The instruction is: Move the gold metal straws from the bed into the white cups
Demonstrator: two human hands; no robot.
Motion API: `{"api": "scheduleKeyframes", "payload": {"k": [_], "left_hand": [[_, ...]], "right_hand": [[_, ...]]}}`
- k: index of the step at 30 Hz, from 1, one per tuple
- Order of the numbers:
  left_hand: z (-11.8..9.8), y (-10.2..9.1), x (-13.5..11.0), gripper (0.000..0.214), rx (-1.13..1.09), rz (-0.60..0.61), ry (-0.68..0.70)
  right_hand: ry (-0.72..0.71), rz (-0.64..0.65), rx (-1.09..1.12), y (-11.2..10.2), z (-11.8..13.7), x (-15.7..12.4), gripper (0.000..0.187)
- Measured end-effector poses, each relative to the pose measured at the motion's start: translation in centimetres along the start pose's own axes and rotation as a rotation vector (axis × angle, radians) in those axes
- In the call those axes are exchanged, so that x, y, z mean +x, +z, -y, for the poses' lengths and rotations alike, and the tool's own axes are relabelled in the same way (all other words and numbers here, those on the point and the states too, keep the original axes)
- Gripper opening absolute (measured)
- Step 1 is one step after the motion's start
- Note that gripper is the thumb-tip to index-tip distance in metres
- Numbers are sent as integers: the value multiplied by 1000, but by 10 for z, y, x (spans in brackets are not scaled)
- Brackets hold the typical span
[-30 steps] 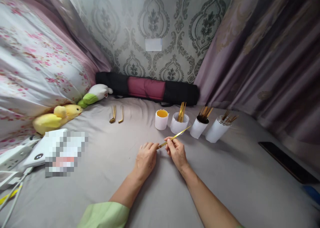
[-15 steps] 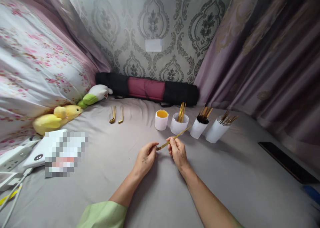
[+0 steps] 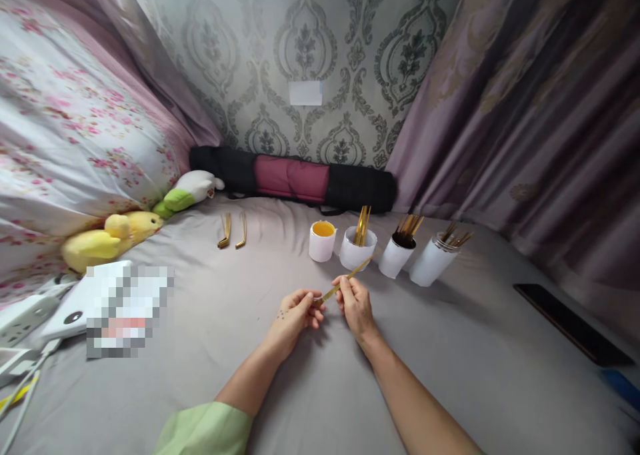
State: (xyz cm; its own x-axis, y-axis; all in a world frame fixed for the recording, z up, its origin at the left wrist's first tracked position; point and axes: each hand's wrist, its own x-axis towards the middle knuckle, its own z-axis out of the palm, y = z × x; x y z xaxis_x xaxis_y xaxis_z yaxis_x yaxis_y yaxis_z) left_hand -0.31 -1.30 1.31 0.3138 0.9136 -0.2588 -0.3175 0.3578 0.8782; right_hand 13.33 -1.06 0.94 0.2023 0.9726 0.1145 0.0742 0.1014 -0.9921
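A thin gold strip slants between my hands, its free end rising to the right toward the cups. My left hand pinches its lower end, which looks bent over and darker. Farther up, the fingers of my right hand close on the strip. Beyond my hands stand a white-wrapped cup with a yellow inside, a wide white cup holding gold strips, and a taller cup with more of them. Bent gold strips lie at the back left, with another bent piece beside them.
A tilted white-wrapped jar with thin brown sticks stands at the right end of the row. A black phone lies far right. Plush toys, a white device and a power strip line the left. A long black-and-maroon bag lies along the wall.
My left hand has shifted slightly right and now pinches farther along the strip, covering more of its bent end. The right hand still grips the strip. The view has shifted slightly.
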Motion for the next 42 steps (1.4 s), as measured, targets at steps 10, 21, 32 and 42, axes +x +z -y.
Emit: {"api": "scheduleKeyframes", "payload": {"k": [10, 21, 32, 42], "left_hand": [[-7, 6, -6, 19, -94, 94, -186], [-5, 1, -5, 16, -188, 161, -229], [-8, 2, -5, 13, -174, 145, -255], [-7, 1, -4, 12, -188, 137, -262]], "right_hand": [[7, 40, -1, -2, 1, -1, 36], [-1, -8, -13, -3, 3, 1, 37], [-50, -176, 55, -23, 27, 24, 40], [-61, -231, -11, -47, 49, 46, 36]]}}
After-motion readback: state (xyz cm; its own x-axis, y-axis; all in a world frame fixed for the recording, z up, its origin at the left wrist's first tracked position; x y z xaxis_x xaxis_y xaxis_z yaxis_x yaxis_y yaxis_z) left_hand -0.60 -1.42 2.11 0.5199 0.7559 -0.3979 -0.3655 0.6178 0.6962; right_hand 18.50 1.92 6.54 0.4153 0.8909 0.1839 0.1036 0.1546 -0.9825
